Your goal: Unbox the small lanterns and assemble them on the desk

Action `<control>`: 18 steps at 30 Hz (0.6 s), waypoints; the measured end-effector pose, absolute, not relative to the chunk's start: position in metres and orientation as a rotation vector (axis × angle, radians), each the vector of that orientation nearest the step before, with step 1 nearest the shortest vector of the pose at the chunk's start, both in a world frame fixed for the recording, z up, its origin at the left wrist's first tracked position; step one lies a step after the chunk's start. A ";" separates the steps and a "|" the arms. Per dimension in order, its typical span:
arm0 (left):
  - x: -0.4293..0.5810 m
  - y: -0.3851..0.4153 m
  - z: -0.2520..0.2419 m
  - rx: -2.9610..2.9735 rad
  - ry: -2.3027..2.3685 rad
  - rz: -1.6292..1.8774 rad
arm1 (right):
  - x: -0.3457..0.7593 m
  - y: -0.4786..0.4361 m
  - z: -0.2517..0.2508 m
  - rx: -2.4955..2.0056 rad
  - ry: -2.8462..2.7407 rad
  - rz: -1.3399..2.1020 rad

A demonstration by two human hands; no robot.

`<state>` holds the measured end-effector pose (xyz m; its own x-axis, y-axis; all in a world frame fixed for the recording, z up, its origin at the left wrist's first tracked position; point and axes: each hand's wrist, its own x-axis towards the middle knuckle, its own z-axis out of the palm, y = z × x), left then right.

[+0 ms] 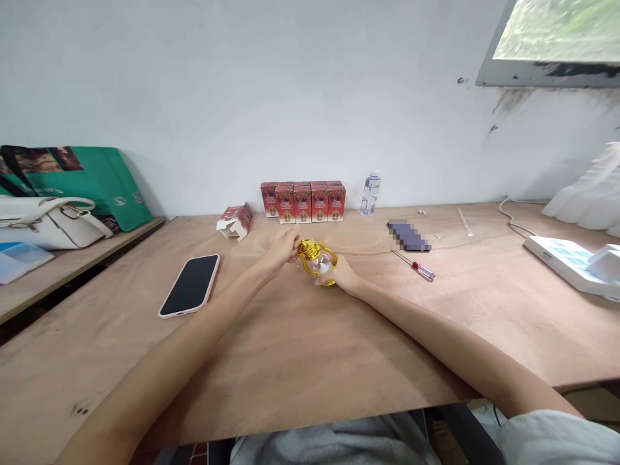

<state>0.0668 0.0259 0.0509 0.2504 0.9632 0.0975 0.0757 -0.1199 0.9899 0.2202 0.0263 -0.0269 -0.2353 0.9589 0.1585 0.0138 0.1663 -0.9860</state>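
- The small gold lantern (317,259) is between the person's two hands, over the wooden table (271,361); whether its base touches the wood I cannot tell.
- Its long axis tilts: the gold cap points away and to the left, the base nearer the person and to the right.
- The right hand (346,276) is clamped on the lantern at the base end, thumb along the near side of the clear globe.
- The left hand (285,248) is at the cap end, fingers curled together by the handle; I cannot tell whether they pinch it. From these fingers, the lantern lies to the right; the left is the hand nearer the cap.
- Beyond the lantern stand red boxes (303,203), with a bottle (371,195) to its far right and an opened box (236,221) to its far left.
- Left of the lantern lies a phone (190,286); right of it, a screwdriver (421,268).
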 end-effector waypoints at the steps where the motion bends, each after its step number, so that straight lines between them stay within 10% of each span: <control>1: 0.068 0.024 0.051 1.473 1.020 1.109 | 0.219 0.027 -0.028 -1.000 -1.442 1.219; 18: 0.050 0.067 -0.005 0.997 1.215 1.162 | 0.224 0.040 -0.035 -0.675 -0.633 1.317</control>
<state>0.0499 0.0675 -0.0047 -0.0170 0.9870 -0.1598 -0.1151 0.1569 0.9809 0.2241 0.0403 -0.0349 0.1440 0.9889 0.0368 -0.6460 0.1221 -0.7535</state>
